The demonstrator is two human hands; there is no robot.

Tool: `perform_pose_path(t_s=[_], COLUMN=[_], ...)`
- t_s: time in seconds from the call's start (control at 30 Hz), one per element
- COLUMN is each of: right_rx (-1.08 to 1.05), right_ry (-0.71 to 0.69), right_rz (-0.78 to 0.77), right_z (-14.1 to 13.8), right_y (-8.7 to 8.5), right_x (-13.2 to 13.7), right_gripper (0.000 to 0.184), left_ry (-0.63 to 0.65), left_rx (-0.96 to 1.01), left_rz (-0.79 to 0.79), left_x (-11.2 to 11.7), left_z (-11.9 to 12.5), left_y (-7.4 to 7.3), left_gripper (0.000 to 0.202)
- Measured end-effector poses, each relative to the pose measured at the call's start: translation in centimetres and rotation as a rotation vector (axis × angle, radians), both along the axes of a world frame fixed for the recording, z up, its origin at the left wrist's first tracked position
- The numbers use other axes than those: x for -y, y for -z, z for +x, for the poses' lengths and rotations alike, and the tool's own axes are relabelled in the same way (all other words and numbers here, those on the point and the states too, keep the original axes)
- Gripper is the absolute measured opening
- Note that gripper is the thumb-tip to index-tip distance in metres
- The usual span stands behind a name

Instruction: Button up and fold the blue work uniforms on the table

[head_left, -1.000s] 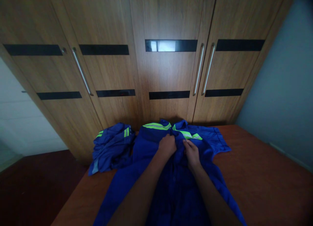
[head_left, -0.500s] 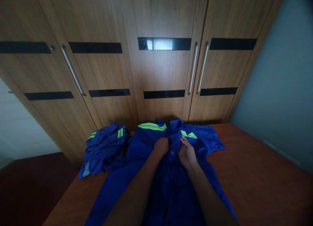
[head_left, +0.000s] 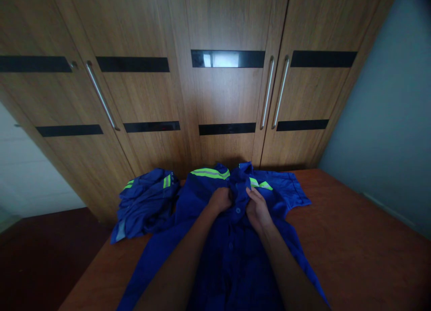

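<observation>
A blue work shirt (head_left: 232,252) with yellow-green reflective stripes lies spread front-up on a reddish-brown table (head_left: 353,243). My left hand (head_left: 220,199) is closed on the left edge of the shirt's button placket, just below the collar. My right hand (head_left: 257,208) pinches the right edge of the placket beside it. A blue button shows between the two hands. Both forearms reach out over the shirt's body.
A second blue garment (head_left: 146,201) with reflective stripes lies crumpled at the table's far left corner. A wooden wardrobe (head_left: 215,91) with long metal handles stands right behind the table. A grey wall is on the right, dark floor on the left.
Both hands have stayed at the top of the placket, working slightly closer to the collar. The view shifted a little to the right and down.
</observation>
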State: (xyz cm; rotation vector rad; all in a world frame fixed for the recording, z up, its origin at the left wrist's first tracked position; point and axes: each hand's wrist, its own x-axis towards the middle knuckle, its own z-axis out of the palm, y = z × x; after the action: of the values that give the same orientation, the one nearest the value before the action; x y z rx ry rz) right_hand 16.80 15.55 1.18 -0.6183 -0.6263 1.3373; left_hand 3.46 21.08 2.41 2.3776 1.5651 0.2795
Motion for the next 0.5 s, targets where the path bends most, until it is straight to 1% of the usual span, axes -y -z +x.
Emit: perform_pose_path(t_s=[0.13, 0.23, 0.37, 0.5], right_rx=[-0.008, 0.008, 0.008, 0.005], right_ry=[0.001, 0.019, 0.007, 0.006], right_rz=[-0.021, -0.025, -0.017, -0.027], right_z=[0.0, 0.0, 0.1, 0.1], right_y=[0.2, 0.3, 0.4, 0.6], right_x=[-0.2, -0.3, -0.2, -0.4], right_gripper=[0.027, 0.028, 0.029, 0.028], left_ry=[-0.055, -0.091, -0.125, -0.149], left_rx=[0.036, 0.039, 0.057, 0.167], left_rz=[0.004, -0.002, -0.024, -0.021], left_x=[-0.1, 0.0, 0.0, 0.0], left_z=[-0.2, 0.2, 0.9, 0.6], left_y=[0.3, 0.3, 0.3, 0.4], left_gripper=[0.018, 0.017, 0.013, 0.008])
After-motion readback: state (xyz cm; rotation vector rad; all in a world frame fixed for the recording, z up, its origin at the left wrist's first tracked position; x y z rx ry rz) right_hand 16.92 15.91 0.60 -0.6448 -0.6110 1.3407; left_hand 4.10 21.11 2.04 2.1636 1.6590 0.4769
